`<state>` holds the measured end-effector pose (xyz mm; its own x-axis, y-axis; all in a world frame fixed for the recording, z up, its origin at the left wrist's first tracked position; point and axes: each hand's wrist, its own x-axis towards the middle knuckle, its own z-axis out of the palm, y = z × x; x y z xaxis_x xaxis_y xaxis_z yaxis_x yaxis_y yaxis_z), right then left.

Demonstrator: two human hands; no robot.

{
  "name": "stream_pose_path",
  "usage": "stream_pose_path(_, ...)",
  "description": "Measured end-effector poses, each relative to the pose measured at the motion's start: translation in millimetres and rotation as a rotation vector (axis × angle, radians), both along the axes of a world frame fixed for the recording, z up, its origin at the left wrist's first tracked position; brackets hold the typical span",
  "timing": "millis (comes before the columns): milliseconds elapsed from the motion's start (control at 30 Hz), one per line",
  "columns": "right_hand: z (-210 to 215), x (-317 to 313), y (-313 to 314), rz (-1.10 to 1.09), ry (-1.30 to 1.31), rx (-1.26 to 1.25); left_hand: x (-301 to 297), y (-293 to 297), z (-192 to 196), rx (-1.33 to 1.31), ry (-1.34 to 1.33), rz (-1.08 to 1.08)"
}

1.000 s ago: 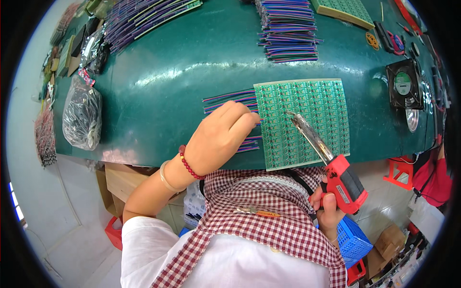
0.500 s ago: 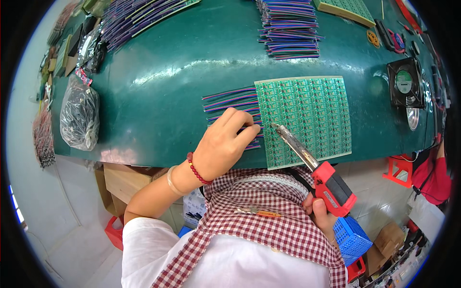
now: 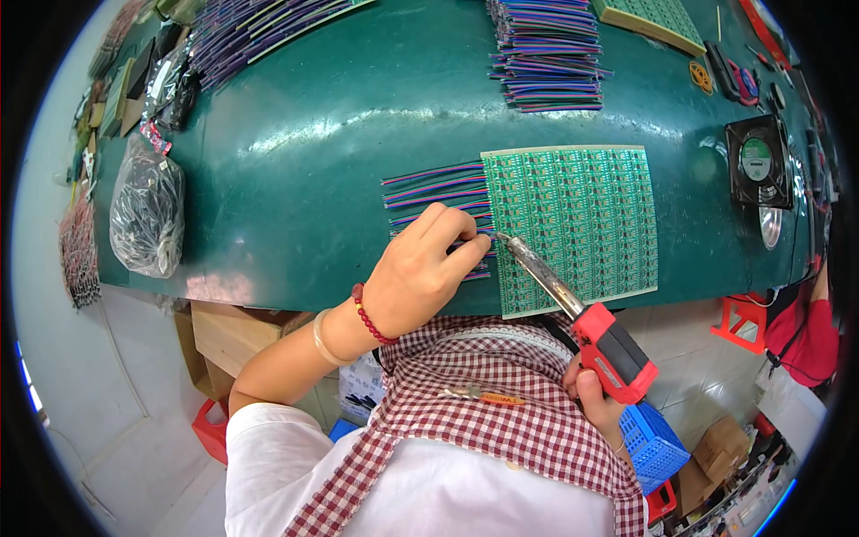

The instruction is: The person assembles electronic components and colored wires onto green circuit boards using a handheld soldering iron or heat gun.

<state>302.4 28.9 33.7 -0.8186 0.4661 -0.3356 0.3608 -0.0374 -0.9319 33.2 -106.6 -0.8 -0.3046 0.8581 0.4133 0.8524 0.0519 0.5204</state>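
Note:
A green circuit board panel lies near the table's front edge, with rows of small repeated circuits. Coloured wires stick out leftward from its left edge. My left hand is closed in a pinch at that edge, its fingertips on a wire among the others; the pinched part is mostly hidden. In my right hand is a red and black soldering iron, gripped by its handle. The iron's tip meets the board's left edge right beside my left fingertips.
Bundles of similar wires lie at the back, beside more stacked boards. A bag of dark cables sits at the left, a black fan at the right. Below the table are a cardboard box and a blue basket.
The soldering iron's tip has moved slightly left, from on the board to its left edge by my left fingers. My left hand keeps its pinch. The whole view has shifted a little.

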Motion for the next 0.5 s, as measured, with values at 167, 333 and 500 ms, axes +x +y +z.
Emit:
stream_pose_path(167, -0.9, 2.2, -4.7, -0.037, 0.029, -0.021, 0.0, 0.1, -0.4, 0.003, 0.007, -0.002)
stream_pose_path(333, 5.9, 5.6, -2.5, -0.136, 0.006, -0.150, 0.2, 0.1, -0.7, 0.004, 0.008, -0.002)
stream_pose_path(500, 0.7, 4.6, -3.7, -0.097, 0.023, -0.087, -0.4, 0.2, 0.4, -0.001, -0.002, -0.010)
